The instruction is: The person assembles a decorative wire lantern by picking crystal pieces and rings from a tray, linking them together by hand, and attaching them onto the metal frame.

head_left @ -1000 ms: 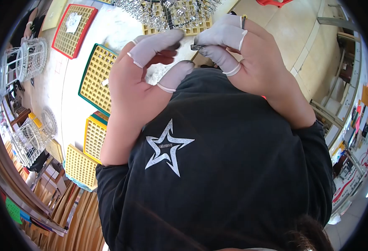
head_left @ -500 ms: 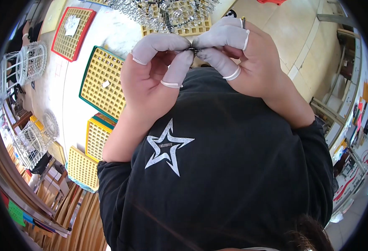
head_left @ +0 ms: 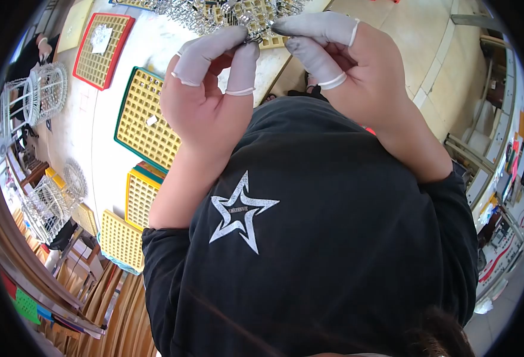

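Note:
My left hand (head_left: 208, 77) wears white finger cots with dark-stained tips. Its thumb and forefinger pinch a small dark metal piece (head_left: 253, 39), too small to name exactly. Just to the right, my right hand (head_left: 339, 53), in similar stained cots, holds its thumb and forefinger apart, with nothing visible between them. Beyond the fingertips stands a dense cluster of shiny metal pieces (head_left: 205, 16) over a yellow grid tray (head_left: 274, 43).
On the white table (head_left: 89, 137) to the left lie a red-rimmed grid tray (head_left: 104, 62), a green-rimmed one (head_left: 146, 110) and yellow ones (head_left: 122, 238). White wire racks (head_left: 41, 95) stand farther left. Another person's hand (head_left: 44, 47) shows at the upper left.
Both hands were together at the small metal piece. They have moved up, and the right fingers have come away and spread, leaving the piece in the left pinch.

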A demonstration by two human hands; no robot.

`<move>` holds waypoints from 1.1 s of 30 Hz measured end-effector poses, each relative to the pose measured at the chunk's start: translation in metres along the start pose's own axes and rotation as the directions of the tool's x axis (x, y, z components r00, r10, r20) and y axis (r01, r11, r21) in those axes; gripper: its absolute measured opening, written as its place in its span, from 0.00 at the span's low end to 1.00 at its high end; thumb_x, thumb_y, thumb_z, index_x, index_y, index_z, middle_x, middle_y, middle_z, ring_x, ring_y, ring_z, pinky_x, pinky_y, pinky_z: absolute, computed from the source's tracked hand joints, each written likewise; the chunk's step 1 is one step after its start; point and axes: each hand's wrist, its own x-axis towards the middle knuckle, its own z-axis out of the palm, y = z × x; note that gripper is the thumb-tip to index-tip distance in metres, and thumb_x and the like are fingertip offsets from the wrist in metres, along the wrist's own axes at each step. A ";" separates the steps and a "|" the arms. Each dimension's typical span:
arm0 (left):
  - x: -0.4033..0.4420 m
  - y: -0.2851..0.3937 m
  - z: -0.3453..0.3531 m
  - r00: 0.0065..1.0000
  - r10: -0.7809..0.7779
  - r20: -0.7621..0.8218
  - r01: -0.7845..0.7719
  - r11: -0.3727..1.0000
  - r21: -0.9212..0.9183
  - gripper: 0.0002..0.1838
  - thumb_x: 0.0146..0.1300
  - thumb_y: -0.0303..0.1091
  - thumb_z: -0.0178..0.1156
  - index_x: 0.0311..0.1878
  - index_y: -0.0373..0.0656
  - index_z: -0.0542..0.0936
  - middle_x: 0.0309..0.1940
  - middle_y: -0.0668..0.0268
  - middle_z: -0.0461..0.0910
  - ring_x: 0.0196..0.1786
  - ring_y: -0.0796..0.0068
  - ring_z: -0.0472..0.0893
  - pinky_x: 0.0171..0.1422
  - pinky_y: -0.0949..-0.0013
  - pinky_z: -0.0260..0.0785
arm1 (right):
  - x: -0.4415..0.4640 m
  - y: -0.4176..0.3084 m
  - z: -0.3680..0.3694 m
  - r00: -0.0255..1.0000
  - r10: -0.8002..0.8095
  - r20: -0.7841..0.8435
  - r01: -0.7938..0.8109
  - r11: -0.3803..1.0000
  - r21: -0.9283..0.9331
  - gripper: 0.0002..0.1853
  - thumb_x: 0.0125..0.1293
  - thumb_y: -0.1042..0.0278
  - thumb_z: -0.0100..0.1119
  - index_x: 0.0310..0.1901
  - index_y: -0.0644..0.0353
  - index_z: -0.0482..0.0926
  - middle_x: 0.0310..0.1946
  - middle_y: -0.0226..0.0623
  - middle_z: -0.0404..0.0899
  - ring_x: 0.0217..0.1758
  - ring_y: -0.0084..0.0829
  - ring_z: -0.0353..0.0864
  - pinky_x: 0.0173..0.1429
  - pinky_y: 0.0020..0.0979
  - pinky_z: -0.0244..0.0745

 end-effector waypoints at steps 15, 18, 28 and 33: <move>-0.001 0.002 -0.002 0.977 0.208 -0.053 -0.198 0.967 0.160 0.09 0.49 0.17 0.64 0.35 0.34 0.78 0.30 0.61 0.78 0.31 0.77 0.78 0.34 0.79 0.70 | -0.003 -0.004 0.004 0.973 -0.219 0.067 0.225 0.969 -0.098 0.09 0.60 0.80 0.55 0.42 0.66 0.78 0.31 0.35 0.80 0.30 0.19 0.77 0.34 0.18 0.71; 0.001 0.000 -0.002 0.962 0.272 -0.009 -0.264 0.940 0.217 0.09 0.50 0.17 0.63 0.36 0.34 0.78 0.30 0.61 0.78 0.31 0.77 0.78 0.34 0.80 0.71 | -0.003 -0.006 0.004 0.974 -0.210 0.083 0.220 0.968 -0.123 0.09 0.60 0.80 0.55 0.42 0.66 0.79 0.30 0.35 0.79 0.30 0.19 0.78 0.34 0.18 0.71; -0.005 0.003 -0.001 0.994 0.093 -0.059 -0.090 0.995 0.046 0.08 0.52 0.16 0.61 0.36 0.32 0.77 0.31 0.60 0.78 0.33 0.78 0.78 0.38 0.78 0.73 | 0.003 -0.019 0.000 0.968 -0.205 0.145 0.242 0.915 -0.322 0.08 0.58 0.79 0.58 0.41 0.63 0.79 0.27 0.31 0.78 0.22 0.15 0.69 0.26 0.16 0.64; -0.008 0.005 -0.002 0.996 -0.091 -0.009 0.087 0.974 -0.209 0.08 0.56 0.15 0.56 0.40 0.31 0.73 0.33 0.59 0.77 0.35 0.75 0.79 0.40 0.77 0.74 | 0.027 -0.035 -0.007 0.824 -0.552 0.126 0.564 0.781 -0.268 0.06 0.57 0.69 0.59 0.34 0.62 0.77 0.21 0.40 0.76 0.23 0.41 0.76 0.26 0.30 0.70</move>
